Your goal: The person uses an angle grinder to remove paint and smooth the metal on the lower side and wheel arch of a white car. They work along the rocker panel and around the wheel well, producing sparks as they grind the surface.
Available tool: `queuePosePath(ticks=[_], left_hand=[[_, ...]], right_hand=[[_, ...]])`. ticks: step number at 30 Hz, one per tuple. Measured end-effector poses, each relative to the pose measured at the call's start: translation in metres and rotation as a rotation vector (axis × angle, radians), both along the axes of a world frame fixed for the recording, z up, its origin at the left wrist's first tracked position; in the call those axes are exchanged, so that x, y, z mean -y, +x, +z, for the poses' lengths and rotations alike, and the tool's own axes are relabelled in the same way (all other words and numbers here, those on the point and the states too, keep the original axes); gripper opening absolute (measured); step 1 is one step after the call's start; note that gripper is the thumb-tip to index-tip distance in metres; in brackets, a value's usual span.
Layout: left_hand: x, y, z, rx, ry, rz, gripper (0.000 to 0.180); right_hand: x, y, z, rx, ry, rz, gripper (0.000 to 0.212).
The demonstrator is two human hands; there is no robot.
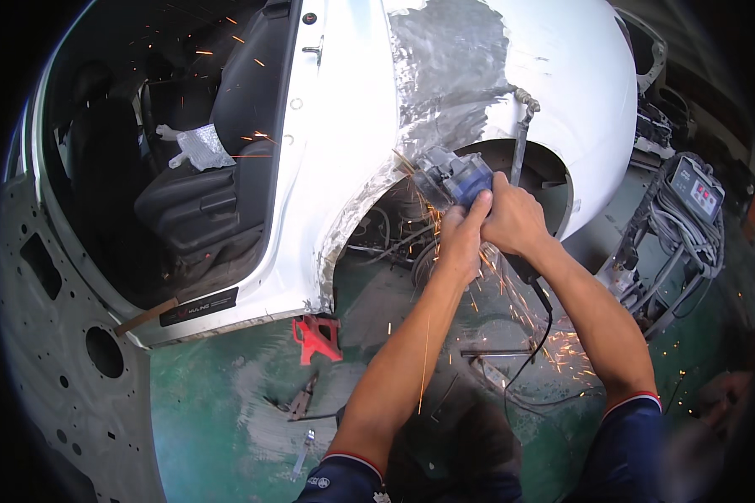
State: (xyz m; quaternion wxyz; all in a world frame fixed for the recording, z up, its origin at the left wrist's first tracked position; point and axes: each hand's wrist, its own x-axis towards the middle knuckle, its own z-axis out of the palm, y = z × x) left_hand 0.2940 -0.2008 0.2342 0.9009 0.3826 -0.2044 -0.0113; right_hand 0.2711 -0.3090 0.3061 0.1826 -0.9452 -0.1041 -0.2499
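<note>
Both my hands are wrapped round a blue and grey angle grinder (460, 178). My left hand (464, 239) grips it from the near left, thumb pointing up along the body. My right hand (514, 216) closes round it on the right. The grinder's head is at the edge of the wheel arch on a white car body (344, 151), and orange sparks stream down and away from it. Its disc is mostly hidden. A bare-metal patch (449, 63) shows above the arch. A metal rod-like tool (522, 138) with a clamp end hangs against the panel beside my right hand.
A red jack stand (317, 339) is under the sill. Pliers (304, 396), a metal bar (495, 354) and cables lie on the green floor. The open door (84, 402) stands at left. A machine with coiled cables (684, 214) stands at right, and a blurred hand shows at far right.
</note>
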Motion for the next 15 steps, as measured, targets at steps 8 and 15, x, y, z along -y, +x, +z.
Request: queuePosePath(ticks=[8,15], left_hand=[[0.013,-0.024,-0.023,-0.059,0.119,0.089,0.038],[0.019,-0.066,-0.100,-0.217,0.145,0.125,0.040]], right_hand=[[0.014,-0.025,-0.022,0.007,0.026,0.015,0.035],[0.019,-0.054,-0.098,-0.212,0.057,-0.018,0.042]])
